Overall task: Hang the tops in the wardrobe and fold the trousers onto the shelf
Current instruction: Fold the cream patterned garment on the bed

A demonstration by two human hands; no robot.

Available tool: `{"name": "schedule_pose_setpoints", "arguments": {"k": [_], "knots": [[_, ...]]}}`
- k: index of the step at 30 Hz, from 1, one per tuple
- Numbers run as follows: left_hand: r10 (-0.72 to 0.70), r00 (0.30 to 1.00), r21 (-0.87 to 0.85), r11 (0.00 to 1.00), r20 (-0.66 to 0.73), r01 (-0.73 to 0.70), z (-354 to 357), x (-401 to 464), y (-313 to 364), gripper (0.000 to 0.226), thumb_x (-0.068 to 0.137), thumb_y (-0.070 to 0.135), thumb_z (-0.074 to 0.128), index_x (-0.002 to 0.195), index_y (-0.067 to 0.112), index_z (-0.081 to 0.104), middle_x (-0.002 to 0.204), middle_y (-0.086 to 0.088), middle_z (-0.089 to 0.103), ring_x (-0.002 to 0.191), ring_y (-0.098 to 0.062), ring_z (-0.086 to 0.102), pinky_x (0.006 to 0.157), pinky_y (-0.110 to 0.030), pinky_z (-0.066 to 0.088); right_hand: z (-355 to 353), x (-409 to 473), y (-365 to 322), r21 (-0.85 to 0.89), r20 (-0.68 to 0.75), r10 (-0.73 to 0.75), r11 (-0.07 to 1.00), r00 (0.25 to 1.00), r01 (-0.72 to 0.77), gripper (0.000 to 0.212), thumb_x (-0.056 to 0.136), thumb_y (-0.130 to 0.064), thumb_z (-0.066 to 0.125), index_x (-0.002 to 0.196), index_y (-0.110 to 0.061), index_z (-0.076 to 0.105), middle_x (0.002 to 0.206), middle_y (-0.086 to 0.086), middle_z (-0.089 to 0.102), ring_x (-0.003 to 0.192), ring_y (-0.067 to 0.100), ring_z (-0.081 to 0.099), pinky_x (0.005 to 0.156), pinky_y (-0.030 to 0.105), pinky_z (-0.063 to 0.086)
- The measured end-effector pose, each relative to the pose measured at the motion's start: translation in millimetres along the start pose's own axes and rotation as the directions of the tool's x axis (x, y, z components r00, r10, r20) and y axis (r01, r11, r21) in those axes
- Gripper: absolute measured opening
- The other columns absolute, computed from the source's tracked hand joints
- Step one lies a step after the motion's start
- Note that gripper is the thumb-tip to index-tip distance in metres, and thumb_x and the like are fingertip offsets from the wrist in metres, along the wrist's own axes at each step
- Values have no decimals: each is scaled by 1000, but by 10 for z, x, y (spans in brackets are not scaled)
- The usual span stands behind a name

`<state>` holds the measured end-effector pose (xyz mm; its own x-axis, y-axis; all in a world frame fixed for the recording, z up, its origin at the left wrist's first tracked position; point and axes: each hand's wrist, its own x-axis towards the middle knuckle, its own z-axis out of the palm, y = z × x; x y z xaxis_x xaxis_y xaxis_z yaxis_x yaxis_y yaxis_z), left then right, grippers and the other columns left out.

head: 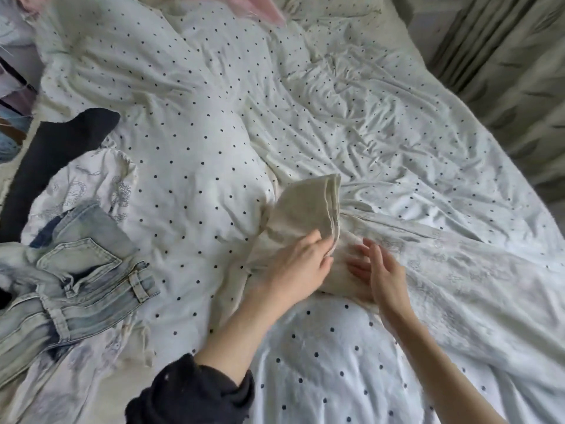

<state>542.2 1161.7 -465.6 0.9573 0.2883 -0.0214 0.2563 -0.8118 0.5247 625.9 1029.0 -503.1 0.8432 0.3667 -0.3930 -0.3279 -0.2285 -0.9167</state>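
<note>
Cream trousers point(305, 206) lie on the bed in the middle of the view, one hemmed leg end folded up toward me. My left hand point(298, 267) pinches the hem edge of that folded leg between thumb and fingers. My right hand point(377, 270) hovers just to the right with straight, relaxed fingers, palm turned to the left, over the cloth. Light blue jeans point(76, 283) lie crumpled at the left edge of the bed. A dark garment point(52, 154) lies above them at the left.
The bed is covered by a rumpled white duvet with dark dots point(214, 133). A pale printed cloth point(458, 270) spreads to the right. Something pink point(263, 7) shows at the top. Greenish curtains point(513, 56) hang at the right; hanging clothes show at the far left.
</note>
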Motion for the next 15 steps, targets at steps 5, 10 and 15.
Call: {"name": "schedule_pose_setpoints", "arguments": {"k": [5, 10, 15], "knots": [[14, 1000, -160, 987, -21, -17, 305, -192, -82, 35, 94, 19, 55, 128, 11, 56, 105, 0, 60, 83, -6, 49, 73, -17, 44, -120, 160, -67, 4, 8, 86, 996, 996, -86, 23, 98, -19, 49, 119, -13, 52, 99, 8, 67, 73, 18, 71, 60, 26, 57], [-453, 840, -185, 891, -298, 414, 202, -307, -623, 32, 92, 7, 54, 124, 3, 58, 113, -14, 59, 108, -29, 53, 96, -36, 39, 155, 382, -161, -204, 4, 171, 965, 985, -167, 22, 89, -20, 64, 107, -10, 56, 85, 1, 64, 74, 20, 68, 68, 35, 59], [-742, 660, -674, 430, 115, 601, 239, -312, -769, 23, 97, 23, 49, 115, 10, 55, 107, -4, 60, 93, -13, 55, 84, -27, 45, 398, 816, -279, -347, -20, 338, 880, 941, -323, 15, 84, -16, 66, 75, -6, 58, 73, 12, 61, 53, 18, 52, 45, 26, 42]]}}
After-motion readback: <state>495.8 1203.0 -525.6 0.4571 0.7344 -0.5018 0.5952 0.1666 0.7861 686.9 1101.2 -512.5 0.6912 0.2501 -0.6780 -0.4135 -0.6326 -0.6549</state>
